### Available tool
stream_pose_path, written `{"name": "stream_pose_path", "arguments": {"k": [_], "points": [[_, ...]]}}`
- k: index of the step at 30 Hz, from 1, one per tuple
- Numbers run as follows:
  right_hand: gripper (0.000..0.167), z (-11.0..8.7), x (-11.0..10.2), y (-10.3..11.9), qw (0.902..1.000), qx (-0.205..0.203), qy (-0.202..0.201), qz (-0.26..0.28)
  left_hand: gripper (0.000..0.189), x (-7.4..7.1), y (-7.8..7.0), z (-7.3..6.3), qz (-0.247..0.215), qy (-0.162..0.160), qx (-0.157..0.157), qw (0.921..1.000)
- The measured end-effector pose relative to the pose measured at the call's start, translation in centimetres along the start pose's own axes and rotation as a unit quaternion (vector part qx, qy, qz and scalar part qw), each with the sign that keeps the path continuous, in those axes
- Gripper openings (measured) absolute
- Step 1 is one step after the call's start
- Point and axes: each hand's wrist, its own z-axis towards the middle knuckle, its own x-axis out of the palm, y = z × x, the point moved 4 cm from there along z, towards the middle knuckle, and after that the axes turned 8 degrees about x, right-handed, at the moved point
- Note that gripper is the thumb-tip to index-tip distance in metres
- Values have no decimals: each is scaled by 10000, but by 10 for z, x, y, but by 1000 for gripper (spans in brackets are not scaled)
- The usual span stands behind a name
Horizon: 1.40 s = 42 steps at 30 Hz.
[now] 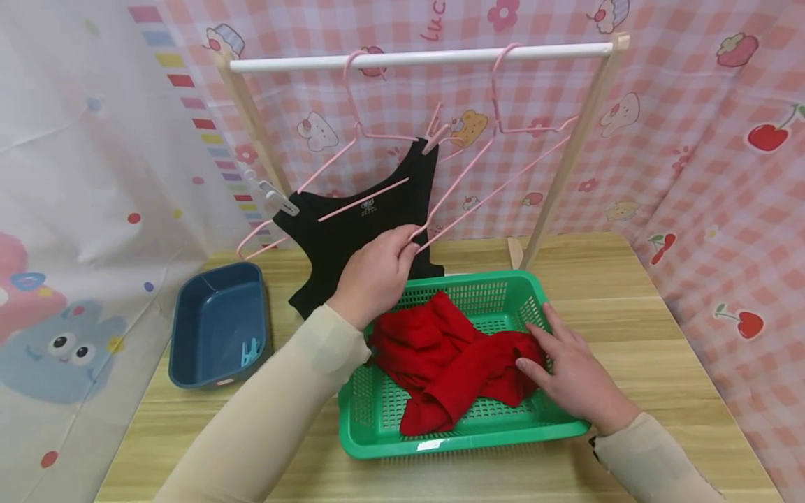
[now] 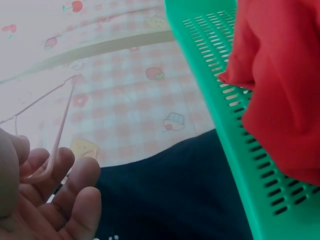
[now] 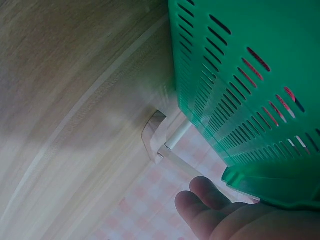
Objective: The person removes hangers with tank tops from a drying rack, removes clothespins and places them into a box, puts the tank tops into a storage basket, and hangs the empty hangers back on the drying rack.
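Note:
My left hand (image 1: 377, 272) holds the lower left corner of a pink clothes hanger (image 1: 465, 178), its hook over the white rail. In the left wrist view, the fingers (image 2: 82, 172) curl around the hanger's bent end. My right hand (image 1: 578, 374) straddles the right rim of a green basket (image 1: 440, 447). Its thumb and one finger lie inside over a crumpled red garment (image 1: 453, 363), while other fingers (image 3: 210, 192) extend outside the wall. Behind my left hand, a black sleeveless top (image 1: 371, 216) is clipped to a second pink hanger (image 1: 327, 164).
A wooden stand (image 1: 566, 154) carries the white rail (image 1: 428, 57) behind the basket. At the left stands a dark blue tub (image 1: 214, 321) with a light blue clothespin (image 1: 249, 351) in it. A pink clothespin (image 1: 435, 133) and a white clothespin (image 1: 279, 199) grip the black top's straps.

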Motion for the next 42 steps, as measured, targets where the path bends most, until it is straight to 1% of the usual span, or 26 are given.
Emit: {"name": "stream_pose_path", "arguments": {"k": [7, 15, 21, 26, 29, 33, 36, 39, 42], "points": [[75, 0, 0, 1, 10000, -11, -2, -7, 33, 2, 7, -10, 15, 255, -141, 9996], [75, 0, 0, 2, 10000, -40, -33, -18, 53, 5, 18, -26, 207, 622, -357, 9972], [76, 0, 0, 2, 10000, -25, -1, -22, 64, 7, 26, -39, 249, 805, -518, 9951], [77, 1, -1, 3, 10000, 0, 49, -11, 70, 8, 33, -52, 404, 1019, -711, 9914], [77, 1, 0, 3, 10000, 8, 57, -15, 71, 10, 37, -61, 530, 1148, -769, 9890], [77, 1, 0, 3, 10000, 10, 56, -31, 73, 14, 43, -77, 592, 1370, -779, 9857], [76, 0, 0, 3, 10000, 7, 48, -45, 79, 18, 48, -91, 591, 1658, -747, 9816], [76, 0, 0, 4, 10000, 9, 54, -46, 86, 23, 52, -106, 600, 2021, -747, 9747], [76, 0, 0, 3, 10000, 32, 77, -41, 93, 29, 55, -119, 615, 2317, -720, 9682]]}}
